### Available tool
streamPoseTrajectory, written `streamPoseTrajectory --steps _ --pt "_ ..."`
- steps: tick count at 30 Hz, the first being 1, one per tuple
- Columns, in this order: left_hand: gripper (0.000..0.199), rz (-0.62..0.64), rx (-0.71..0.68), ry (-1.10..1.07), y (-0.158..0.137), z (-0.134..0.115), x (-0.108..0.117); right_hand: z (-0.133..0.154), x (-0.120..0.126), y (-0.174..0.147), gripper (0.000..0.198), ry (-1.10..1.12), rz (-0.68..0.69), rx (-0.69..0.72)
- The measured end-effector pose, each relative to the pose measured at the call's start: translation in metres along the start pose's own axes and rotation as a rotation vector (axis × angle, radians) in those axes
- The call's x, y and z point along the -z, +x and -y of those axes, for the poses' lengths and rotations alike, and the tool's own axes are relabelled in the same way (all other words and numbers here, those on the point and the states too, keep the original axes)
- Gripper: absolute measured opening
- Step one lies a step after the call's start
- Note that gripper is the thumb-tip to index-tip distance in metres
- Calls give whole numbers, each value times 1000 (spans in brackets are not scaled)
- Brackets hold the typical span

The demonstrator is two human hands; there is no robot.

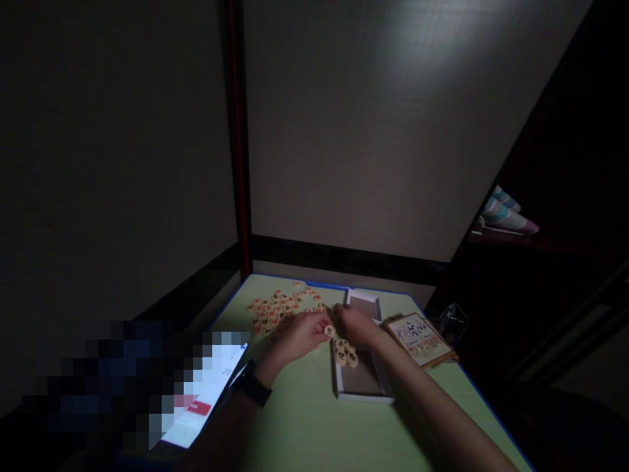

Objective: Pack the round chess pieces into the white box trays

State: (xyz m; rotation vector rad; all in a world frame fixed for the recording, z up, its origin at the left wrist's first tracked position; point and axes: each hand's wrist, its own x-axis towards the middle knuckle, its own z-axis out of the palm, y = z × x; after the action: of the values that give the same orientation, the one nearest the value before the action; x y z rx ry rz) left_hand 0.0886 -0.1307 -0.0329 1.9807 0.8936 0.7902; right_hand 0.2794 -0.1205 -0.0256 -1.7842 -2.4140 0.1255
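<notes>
1. Clamped between thumb and fingertips, a round game piece (329, 332) sat in the grip of the left hand (305, 333), its dark-marked face showing.
2. The right hand (354, 324) was just beside it, fingers bent downward, close to the right edge of the loose pieces (279, 312). Whether its grip was apart, together or on a piece, I could not tell, because the fingertips were too dark and small.
3. From the left grip, the near box (366, 397) lay to the right and toward the person. The held piece was just off that box's far left corner; being round, it showed no long axis. The left grip was nearer to that corner, while the right forearm crossed above the box's far right side.
4. Inside the near box, a few pieces (346, 358) were clustered at the far left, with bare bottom toward the person.
5. Beyond the right hand stood a second shallow box (364, 293); a picture panel (419, 338) lay to the right.
6. Under everything was a green desk (299, 419), with a lit screen (209, 396) at the left.
</notes>
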Motion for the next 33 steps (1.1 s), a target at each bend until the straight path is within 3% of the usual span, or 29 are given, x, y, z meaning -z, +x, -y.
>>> streamPoseTrajectory --steps 4,9,11,18,25,30,33 --pt "21 -17 16 -32 4 6 -6 -5 9 -15 30 51 -83 24" --pt "28 -28 88 -308 12 18 -20 -1 17 -53 18 344 -332 189" --pt "32 -9 117 -433 12 18 -23 5 16 -67 17 441 -373 233" --pt "51 147 207 -618 3 3 -20 20 6 -78 16 416 -343 239" --pt "69 110 165 -612 6 8 -24 24 0 -81 24 384 -306 270" --pt "63 177 120 -596 2 -1 -17 27 16 -88 27 325 -259 265" --pt "33 102 164 -390 0 -7 -11 27 24 -101 20 340 -236 200"
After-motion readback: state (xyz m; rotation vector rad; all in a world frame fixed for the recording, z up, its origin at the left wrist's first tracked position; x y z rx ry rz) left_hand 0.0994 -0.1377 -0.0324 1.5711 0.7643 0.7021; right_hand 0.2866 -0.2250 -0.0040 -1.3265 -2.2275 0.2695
